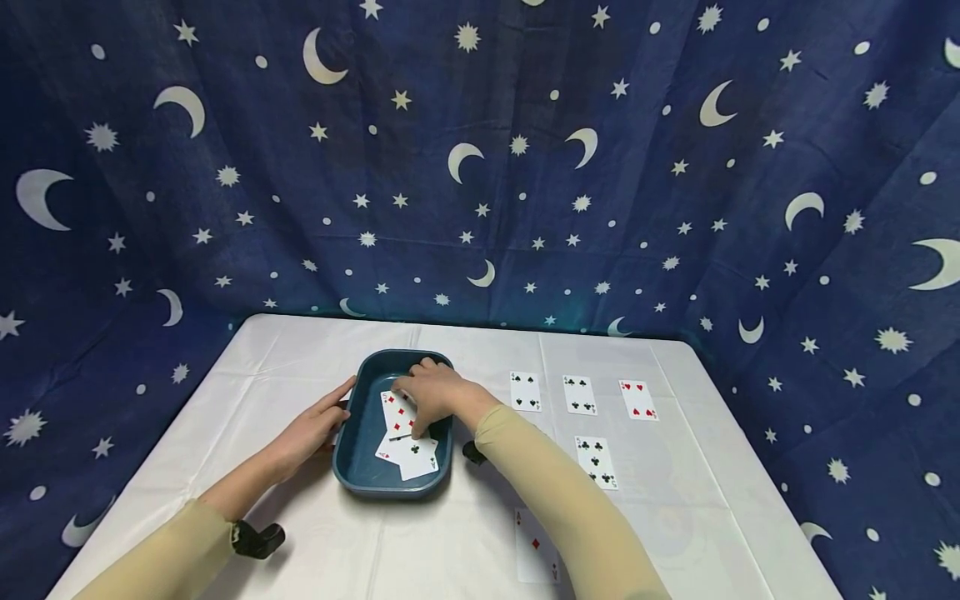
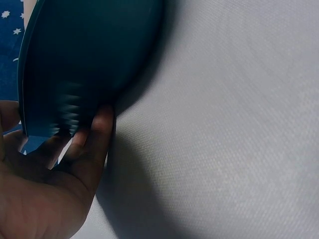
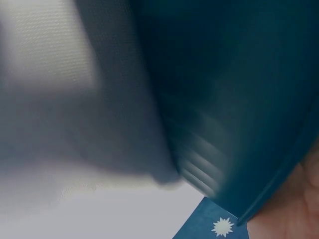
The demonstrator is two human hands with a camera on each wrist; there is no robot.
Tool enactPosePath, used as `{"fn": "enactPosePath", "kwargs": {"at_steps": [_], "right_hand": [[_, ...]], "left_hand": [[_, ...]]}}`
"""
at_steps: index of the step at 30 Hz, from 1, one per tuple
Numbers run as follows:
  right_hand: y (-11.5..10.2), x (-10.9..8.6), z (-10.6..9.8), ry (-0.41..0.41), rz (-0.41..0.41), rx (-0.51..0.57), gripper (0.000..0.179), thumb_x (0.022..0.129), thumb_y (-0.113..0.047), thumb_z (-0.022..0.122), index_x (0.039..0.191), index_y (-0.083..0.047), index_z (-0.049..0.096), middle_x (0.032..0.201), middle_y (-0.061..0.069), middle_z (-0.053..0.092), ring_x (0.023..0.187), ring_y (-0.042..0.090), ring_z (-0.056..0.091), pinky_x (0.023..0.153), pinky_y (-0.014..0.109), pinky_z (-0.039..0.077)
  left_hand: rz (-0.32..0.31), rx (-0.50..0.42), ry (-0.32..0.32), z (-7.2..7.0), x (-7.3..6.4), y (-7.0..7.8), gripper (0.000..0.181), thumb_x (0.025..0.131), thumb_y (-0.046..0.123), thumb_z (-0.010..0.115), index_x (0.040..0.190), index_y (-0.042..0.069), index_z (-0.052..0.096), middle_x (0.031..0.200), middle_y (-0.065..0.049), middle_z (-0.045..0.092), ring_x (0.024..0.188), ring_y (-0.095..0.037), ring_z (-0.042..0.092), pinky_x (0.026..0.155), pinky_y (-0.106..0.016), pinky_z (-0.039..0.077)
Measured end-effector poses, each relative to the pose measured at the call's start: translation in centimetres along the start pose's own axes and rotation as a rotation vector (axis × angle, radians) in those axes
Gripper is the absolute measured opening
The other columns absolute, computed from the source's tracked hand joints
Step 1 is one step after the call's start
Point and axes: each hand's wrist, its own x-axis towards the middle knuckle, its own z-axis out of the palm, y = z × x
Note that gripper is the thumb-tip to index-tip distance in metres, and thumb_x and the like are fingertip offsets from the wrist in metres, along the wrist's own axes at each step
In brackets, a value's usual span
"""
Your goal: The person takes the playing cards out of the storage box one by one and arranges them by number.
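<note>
A dark blue-green plastic bin (image 1: 392,492) stands on the table with several playing cards inside. On its left side my left hand (image 1: 315,425) holds the wall; the left wrist view shows fingers against the ribbed outer side (image 2: 70,107) and others at the rim. My right hand (image 1: 437,392) reaches over the right rim into the bin, fingers bent and thumb down over a diamonds card (image 1: 397,408). I cannot tell whether it grips that card. Below it lie an ace of clubs (image 1: 422,461) and a partly covered red-marked card (image 1: 385,455).
Face up on the white tablecloth (image 1: 720,517), right of the bin, lie a spades card (image 1: 525,392), two clubs cards (image 1: 580,395) and a hearts card (image 1: 638,400). A diamonds card (image 1: 534,558) lies nearer, partly behind my right sleeve. A star-patterned curtain (image 1: 480,225) hangs behind.
</note>
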Motion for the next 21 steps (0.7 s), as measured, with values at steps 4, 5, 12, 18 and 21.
{"fn": "enactPosePath", "kwargs": {"at_steps": [4,5,12,18,21], "right_hand": [[0.1,-0.6,-0.4,0.041,-0.023,0.038,0.089,0.071,-0.054,0.089,0.15,-0.033,0.051,0.133,-0.003,0.055,0.118,0.017,0.042,0.103,0.038,0.039],[0.2,-0.8,-0.5,0.053,-0.029,0.044,0.09,0.071,-0.053,0.089,0.15,-0.033,0.051,0.132,-0.003,0.055,0.118,0.017,0.043,0.103,0.038,0.039],[0.7,-2.5,-1.7,0.113,-0.051,0.057,0.091,0.074,-0.054,0.087,0.153,-0.034,0.048,0.134,-0.003,0.054,0.121,0.017,0.043,0.104,0.035,0.039],[1.6,-4.3,-2.7,0.159,-0.051,0.044,0.092,0.074,-0.055,0.086,0.155,-0.038,0.045,0.135,-0.001,0.052,0.123,0.017,0.042,0.105,0.036,0.038],[2.2,-5.5,-3.2,0.188,-0.048,0.055,0.091,0.073,-0.054,0.086,0.154,-0.038,0.046,0.134,-0.001,0.052,0.123,0.017,0.042,0.104,0.035,0.038]], "left_hand": [[0.009,-0.002,0.0,0.0,-0.1,0.1,0.067,0.104,0.017,0.043,0.166,0.026,0.018,0.138,-0.021,0.043,0.113,-0.03,0.048,0.085,-0.039,0.051],[0.01,-0.001,0.0,-0.1,-0.1,0.1,0.067,0.104,0.017,0.042,0.166,0.026,0.018,0.13,-0.021,0.045,0.109,-0.029,0.048,0.084,-0.038,0.05],[0.018,0.002,-0.001,-0.1,0.0,0.1,0.067,0.104,0.016,0.042,0.166,0.025,0.018,0.116,-0.017,0.046,0.107,-0.028,0.048,0.085,-0.039,0.05],[0.022,-0.003,-0.004,0.0,0.0,0.1,0.067,0.104,0.015,0.042,0.166,0.025,0.018,0.122,-0.019,0.045,0.108,-0.029,0.049,0.084,-0.039,0.051],[0.023,0.004,-0.004,0.1,0.0,0.0,0.067,0.104,0.016,0.041,0.166,0.025,0.018,0.126,-0.019,0.045,0.108,-0.03,0.049,0.083,-0.039,0.051]]}}
